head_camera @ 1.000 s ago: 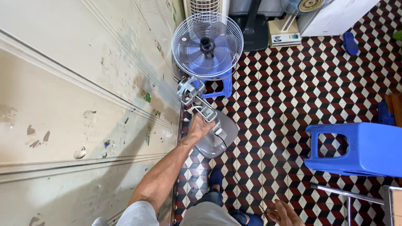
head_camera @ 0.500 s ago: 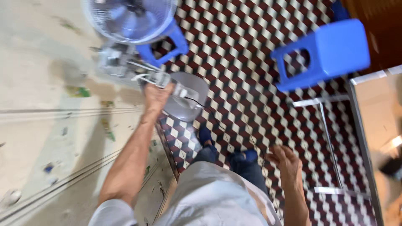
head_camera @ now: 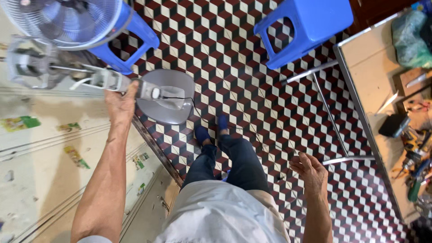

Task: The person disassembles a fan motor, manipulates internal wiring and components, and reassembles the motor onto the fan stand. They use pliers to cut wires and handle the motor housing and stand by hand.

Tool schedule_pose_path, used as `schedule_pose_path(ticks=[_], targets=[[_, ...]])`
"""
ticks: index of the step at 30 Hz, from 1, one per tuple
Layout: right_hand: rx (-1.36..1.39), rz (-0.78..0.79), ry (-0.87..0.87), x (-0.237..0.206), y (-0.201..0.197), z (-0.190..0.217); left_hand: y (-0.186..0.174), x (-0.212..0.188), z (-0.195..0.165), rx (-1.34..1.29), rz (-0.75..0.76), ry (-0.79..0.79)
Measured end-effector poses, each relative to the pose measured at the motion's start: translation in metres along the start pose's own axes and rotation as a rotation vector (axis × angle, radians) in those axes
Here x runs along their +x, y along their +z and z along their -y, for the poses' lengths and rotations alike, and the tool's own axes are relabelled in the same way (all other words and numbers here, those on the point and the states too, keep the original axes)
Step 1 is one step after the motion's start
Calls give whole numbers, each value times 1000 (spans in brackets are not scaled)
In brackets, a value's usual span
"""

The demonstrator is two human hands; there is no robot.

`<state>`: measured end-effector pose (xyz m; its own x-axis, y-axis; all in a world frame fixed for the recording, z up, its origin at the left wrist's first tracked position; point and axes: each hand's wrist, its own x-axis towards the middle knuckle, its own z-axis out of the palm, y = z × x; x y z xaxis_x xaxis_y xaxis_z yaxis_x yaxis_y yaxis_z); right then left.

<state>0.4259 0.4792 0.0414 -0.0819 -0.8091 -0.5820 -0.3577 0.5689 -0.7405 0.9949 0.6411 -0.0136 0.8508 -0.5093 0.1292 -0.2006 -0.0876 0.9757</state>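
My left hand [head_camera: 119,101] grips the grey stand pole [head_camera: 108,81] of a pedestal fan. The pole runs from the bare motor [head_camera: 28,63] at the left to the round grey base [head_camera: 165,98] on the tiled floor. A detached blue fan grille with blades [head_camera: 67,20] rests at the top left, over a blue plastic stool [head_camera: 135,40]. My right hand [head_camera: 310,173] hangs loose at my side with fingers apart, holding nothing. My legs in dark trousers and blue shoes [head_camera: 210,130] stand just below the fan base.
A second blue stool [head_camera: 306,24] stands at the top centre. A metal-framed workbench [head_camera: 360,112] along the right edge carries tools and a green bag [head_camera: 409,38]. A pale worn wall [head_camera: 40,148] with a raised sill fills the left. The floor is patterned cube tile.
The view has swung right and down, bringing the workbench into sight. My left hand keeps its grip on the fan pole; my right hand has risen slightly beside my hip.
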Motion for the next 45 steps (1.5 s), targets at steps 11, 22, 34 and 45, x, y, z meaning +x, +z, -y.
schedule_pose_path(ticks=[11,22,34,45], targets=[[-69,-36,133,-3,-50,-47,2,-19,-9,159,-49,-140],[-468,91,65,67,-108,-83,97,-196,3,344,-78,-388],[-563,467,-357,137,-14,2,117,-323,-45,-39,-164,-775],[-727,464,-256,54,25,-57,3,-336,-16,-420,-324,-841]])
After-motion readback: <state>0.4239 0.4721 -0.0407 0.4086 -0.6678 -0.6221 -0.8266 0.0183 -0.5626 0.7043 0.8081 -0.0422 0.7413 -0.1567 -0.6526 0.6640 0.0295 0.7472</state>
